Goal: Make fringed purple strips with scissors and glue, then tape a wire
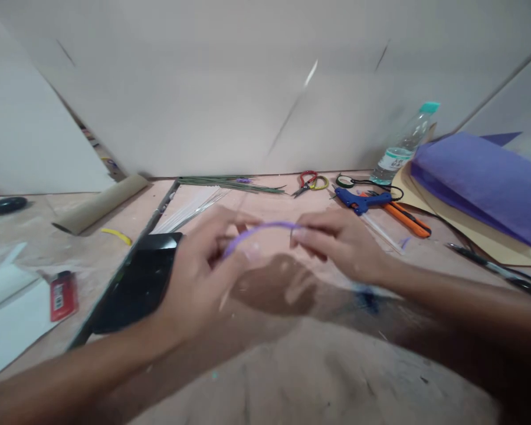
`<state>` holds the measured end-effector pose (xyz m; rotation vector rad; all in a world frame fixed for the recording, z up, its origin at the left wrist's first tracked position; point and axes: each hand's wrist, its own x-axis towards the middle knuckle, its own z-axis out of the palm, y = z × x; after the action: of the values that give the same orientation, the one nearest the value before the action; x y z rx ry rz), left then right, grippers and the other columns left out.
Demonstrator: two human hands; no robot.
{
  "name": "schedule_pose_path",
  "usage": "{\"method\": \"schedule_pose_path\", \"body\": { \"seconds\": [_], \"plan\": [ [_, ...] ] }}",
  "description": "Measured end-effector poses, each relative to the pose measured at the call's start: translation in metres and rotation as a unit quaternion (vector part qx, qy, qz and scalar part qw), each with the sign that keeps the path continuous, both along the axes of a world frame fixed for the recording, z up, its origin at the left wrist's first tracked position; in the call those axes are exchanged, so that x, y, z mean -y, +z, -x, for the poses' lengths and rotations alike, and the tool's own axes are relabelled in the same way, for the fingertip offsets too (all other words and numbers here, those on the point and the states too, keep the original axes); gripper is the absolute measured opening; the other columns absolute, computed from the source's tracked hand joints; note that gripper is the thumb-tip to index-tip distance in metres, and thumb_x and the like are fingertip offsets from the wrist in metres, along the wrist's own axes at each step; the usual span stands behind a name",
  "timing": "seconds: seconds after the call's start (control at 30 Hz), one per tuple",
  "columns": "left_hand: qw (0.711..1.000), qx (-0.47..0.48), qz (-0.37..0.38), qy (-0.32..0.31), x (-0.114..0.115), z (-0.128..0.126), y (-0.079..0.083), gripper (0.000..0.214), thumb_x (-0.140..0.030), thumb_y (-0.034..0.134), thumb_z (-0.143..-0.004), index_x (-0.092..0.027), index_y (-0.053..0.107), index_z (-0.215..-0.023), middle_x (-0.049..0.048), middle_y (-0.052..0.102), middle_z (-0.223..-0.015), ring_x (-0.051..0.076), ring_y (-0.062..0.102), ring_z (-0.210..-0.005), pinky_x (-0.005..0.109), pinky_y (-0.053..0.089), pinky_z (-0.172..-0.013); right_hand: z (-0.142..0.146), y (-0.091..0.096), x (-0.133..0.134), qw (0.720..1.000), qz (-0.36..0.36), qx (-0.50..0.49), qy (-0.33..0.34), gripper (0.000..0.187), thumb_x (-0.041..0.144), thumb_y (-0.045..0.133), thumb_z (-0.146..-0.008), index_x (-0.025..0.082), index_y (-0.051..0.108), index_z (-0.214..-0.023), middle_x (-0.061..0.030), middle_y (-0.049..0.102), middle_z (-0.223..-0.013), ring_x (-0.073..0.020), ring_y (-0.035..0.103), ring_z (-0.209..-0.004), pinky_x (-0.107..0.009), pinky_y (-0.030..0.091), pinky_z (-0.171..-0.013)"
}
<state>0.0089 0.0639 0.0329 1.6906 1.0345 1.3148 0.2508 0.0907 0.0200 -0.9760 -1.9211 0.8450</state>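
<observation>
Both my hands hover over the middle of a pinkish worktable and hold the two ends of a thin purple strip that arches between them. My left hand pinches the strip's left end with curled fingers. My right hand pinches its right end between thumb and fingertips. The picture is blurred by motion.
A black flat object lies left of my hands, a red lighter and white sheets further left. Behind are a cardboard tube, green stems, scissors, blue glue gun, orange cutter, water bottle, purple paper.
</observation>
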Motion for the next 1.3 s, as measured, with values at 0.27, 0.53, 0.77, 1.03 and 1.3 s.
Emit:
{"method": "schedule_pose_path", "body": {
  "seconds": [0.27,0.53,0.77,1.03,1.3],
  "plan": [
    [0.994,0.104,0.016,0.03,-0.018,0.015,0.022,0.036,-0.029,0.057,-0.105,-0.018,0.067,-0.072,-0.0018,0.042,-0.063,0.014,0.034,-0.059,0.03,0.02,-0.052,0.021,0.005,-0.142,0.987,0.031,0.041,-0.155,0.036,0.038,0.071,-0.107,0.017,0.068,-0.136,-0.0113,0.07,-0.135,-0.0261,0.073,-0.114,-0.047,0.065,-0.096],
    [0.959,0.17,0.186,-0.13,0.022,-0.023,-0.015,0.056,-0.062,0.056,-0.105,-0.022,0.041,-0.069,-0.0055,0.034,-0.067,0.012,0.025,-0.058,0.026,0.022,-0.052,0.01,0.014,-0.052,0.999,0.016,-0.05,0.009,0.043,0.054,0.054,-0.113,0.016,0.073,-0.124,-0.0116,0.075,-0.126,-0.0277,0.071,-0.12,-0.05,0.058,-0.104],
    [0.946,0.161,0.193,-0.203,0.043,-0.051,-0.029,0.062,-0.077,0.053,-0.103,-0.021,0.048,-0.076,-0.0038,0.041,-0.07,0.013,0.036,-0.065,0.029,0.032,-0.063,0.044,0.053,0.023,0.971,0.04,-0.187,0.142,0.038,0.048,0.044,-0.118,0.023,0.071,-0.125,-0.0046,0.074,-0.102,-0.0186,0.072,-0.102,-0.036,0.056,-0.098],
    [0.947,0.113,0.176,-0.246,0.037,-0.042,-0.038,0.057,-0.078,0.049,-0.105,-0.023,0.05,-0.091,-0.0004,0.044,-0.084,0.017,0.041,-0.076,0.033,0.04,-0.074,0.058,0.061,0.03,0.943,0.148,-0.215,0.208,0.04,0.052,0.045,-0.116,0.02,0.069,-0.113,0.002,0.062,-0.075,-0.011,0.054,-0.049,-0.022,0.046,-0.043],
    [0.961,0.075,0.155,-0.216,0.028,-0.034,-0.047,0.057,-0.07,0.054,-0.107,-0.02,0.061,-0.082,0.0012,0.056,-0.078,0.018,0.053,-0.077,0.033,0.048,-0.077,0.055,0.055,0.01,0.962,0.054,-0.184,0.192,0.049,0.051,0.049,-0.114,0.015,0.074,-0.093,-0.0036,0.065,-0.077,-0.0148,0.063,-0.07,-0.025,0.05,-0.063]
  ]
}}
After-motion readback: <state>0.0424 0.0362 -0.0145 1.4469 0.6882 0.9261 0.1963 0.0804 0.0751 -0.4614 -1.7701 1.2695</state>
